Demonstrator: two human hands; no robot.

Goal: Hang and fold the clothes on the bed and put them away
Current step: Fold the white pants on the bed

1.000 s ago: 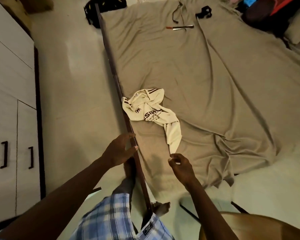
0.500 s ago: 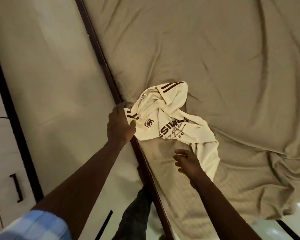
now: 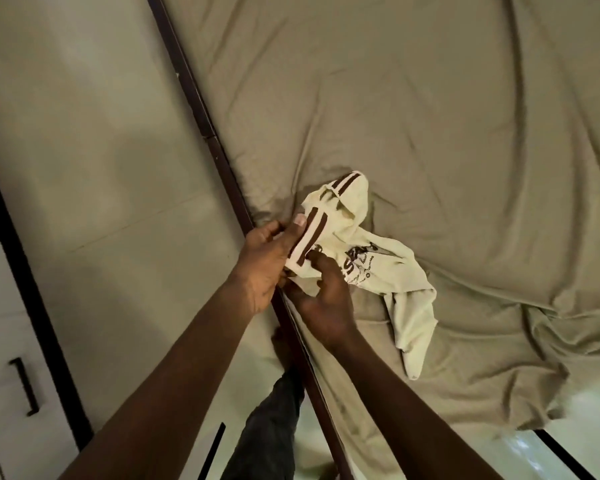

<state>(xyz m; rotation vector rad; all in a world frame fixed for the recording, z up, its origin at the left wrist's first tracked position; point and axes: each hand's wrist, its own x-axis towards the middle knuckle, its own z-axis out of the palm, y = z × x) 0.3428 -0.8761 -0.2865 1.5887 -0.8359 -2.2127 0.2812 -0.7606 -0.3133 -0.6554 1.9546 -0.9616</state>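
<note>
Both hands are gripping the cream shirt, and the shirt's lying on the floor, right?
Not the floor: the head view shows the shirt lying on the bed. The left hand and right hand do grip it.

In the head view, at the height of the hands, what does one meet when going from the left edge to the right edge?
The cupboard door → floor → left hand → right hand → cream shirt → bed sheet.
</note>
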